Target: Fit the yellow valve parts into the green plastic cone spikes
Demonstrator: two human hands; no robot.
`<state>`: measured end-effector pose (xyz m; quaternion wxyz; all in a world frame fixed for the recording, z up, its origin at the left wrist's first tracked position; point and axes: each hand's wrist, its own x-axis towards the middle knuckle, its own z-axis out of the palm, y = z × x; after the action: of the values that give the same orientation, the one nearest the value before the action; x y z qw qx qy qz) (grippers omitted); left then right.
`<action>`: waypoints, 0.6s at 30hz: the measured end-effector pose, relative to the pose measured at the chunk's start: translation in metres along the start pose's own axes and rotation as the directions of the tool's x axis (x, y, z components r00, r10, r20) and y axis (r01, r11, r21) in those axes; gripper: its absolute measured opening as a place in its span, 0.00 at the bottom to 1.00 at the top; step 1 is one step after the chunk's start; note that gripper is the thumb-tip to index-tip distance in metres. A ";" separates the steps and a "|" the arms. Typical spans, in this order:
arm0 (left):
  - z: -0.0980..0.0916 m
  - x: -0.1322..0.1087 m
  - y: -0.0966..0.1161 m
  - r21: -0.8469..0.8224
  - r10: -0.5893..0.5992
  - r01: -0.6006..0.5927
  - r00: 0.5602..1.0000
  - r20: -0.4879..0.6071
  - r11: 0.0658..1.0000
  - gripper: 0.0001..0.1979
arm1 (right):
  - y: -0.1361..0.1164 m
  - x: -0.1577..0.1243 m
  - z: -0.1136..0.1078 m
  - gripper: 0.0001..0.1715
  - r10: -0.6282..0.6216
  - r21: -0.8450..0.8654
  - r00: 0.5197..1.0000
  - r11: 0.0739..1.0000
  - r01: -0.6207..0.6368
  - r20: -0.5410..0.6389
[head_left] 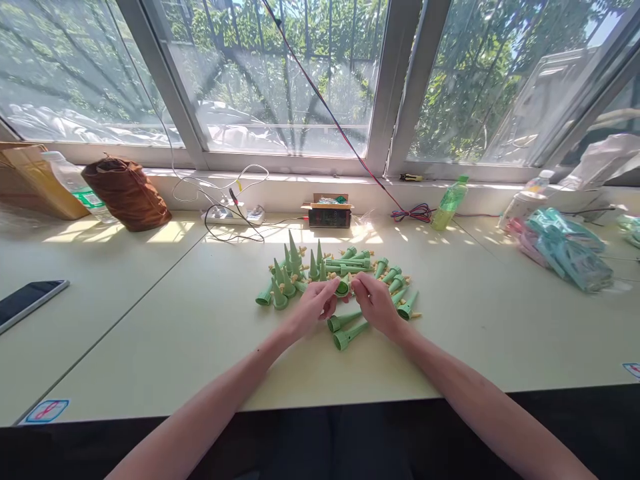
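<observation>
Over the middle of the table, my left hand [320, 300] is closed around a green plastic plant watering spike [343, 288], its round open end facing me. Close against that spike's right side, my right hand [376, 301] makes a pinch; the fingers hide whatever small piece they hold. Around both hands lie many similar spikes with small yellowish side pieces. Some stand point-up to the left [287, 283], others lie flat behind and to the right [395, 273]. Two loose spikes [345, 338] rest just below my right hand.
Behind the spikes stands a small open box [330, 215]. A power strip [233, 213] with tangled cables, a brown bag [127, 193] and a tablet [30, 300] are on the left. To the right are a green bottle [450, 205] and plastic packages [565, 247]. Windows rise behind.
</observation>
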<state>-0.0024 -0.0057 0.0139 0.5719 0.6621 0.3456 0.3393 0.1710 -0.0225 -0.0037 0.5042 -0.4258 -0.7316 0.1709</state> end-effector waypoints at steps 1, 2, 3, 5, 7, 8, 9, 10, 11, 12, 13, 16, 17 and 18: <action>-0.001 0.000 -0.001 0.017 0.017 -0.017 1.000 0.009 1.000 0.28 | 0.001 0.000 0.000 0.23 0.010 -0.005 1.000 1.000 -0.010 -0.007; -0.001 0.000 -0.002 0.040 0.041 -0.042 0.999 0.016 0.998 0.25 | 0.001 0.000 0.000 0.23 0.022 -0.010 1.000 1.000 -0.022 -0.015; -0.002 0.000 -0.003 0.065 0.074 -0.075 0.997 0.020 0.995 0.23 | 0.002 0.000 0.000 0.23 0.036 -0.013 0.999 0.999 -0.036 -0.022; -0.002 0.001 -0.005 0.117 0.148 -0.150 0.989 0.021 0.982 0.19 | 0.004 0.000 0.000 0.24 0.059 -0.008 0.998 0.998 -0.060 -0.032; -0.001 0.001 -0.005 0.166 0.216 -0.217 0.976 0.022 0.962 0.16 | 0.005 -0.001 0.000 0.24 0.073 0.010 0.997 0.997 -0.072 -0.039; -0.001 0.001 -0.005 0.194 0.243 -0.243 0.970 0.026 0.950 0.15 | 0.005 -0.001 0.000 0.24 0.078 0.021 0.996 0.997 -0.077 -0.041; 0.000 0.001 -0.006 0.224 0.265 -0.266 0.964 0.031 0.938 0.14 | 0.006 -0.001 0.000 0.25 0.083 0.031 0.996 0.996 -0.082 -0.040; 0.000 0.001 -0.006 0.253 0.286 -0.285 0.958 0.035 0.924 0.13 | 0.006 -0.001 0.000 0.25 0.089 0.039 0.995 0.995 -0.088 -0.039; 0.000 0.001 -0.007 0.283 0.306 -0.304 0.951 0.038 0.910 0.13 | 0.006 0.000 0.000 0.25 0.096 0.044 0.995 0.995 -0.094 -0.038; 0.000 0.001 -0.008 0.310 0.326 -0.322 0.944 0.041 0.894 0.13 | 0.006 0.000 0.000 0.25 0.102 0.046 0.994 0.994 -0.101 -0.037; 0.000 0.001 -0.009 0.335 0.346 -0.339 0.937 0.040 0.879 0.14 | 0.006 0.000 0.000 0.25 0.109 0.046 0.993 0.993 -0.107 -0.038; 0.000 0.003 -0.015 0.407 0.401 -0.372 0.916 0.015 0.834 0.16 | 0.006 0.000 0.001 0.26 0.127 0.045 0.991 0.991 -0.126 -0.036; 0.000 0.003 -0.016 0.432 0.417 -0.375 0.909 -0.004 0.821 0.15 | 0.006 0.000 0.001 0.26 0.132 0.045 0.991 0.990 -0.130 -0.035; 0.001 0.004 -0.018 0.454 0.429 -0.372 0.903 -0.025 0.810 0.15 | 0.006 0.001 0.001 0.26 0.135 0.045 0.990 0.990 -0.133 -0.035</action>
<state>-0.0009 -0.0009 -0.0037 0.3004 0.8085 0.3008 0.4070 0.1726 -0.0181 -0.0080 0.5142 -0.4663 -0.6879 0.2118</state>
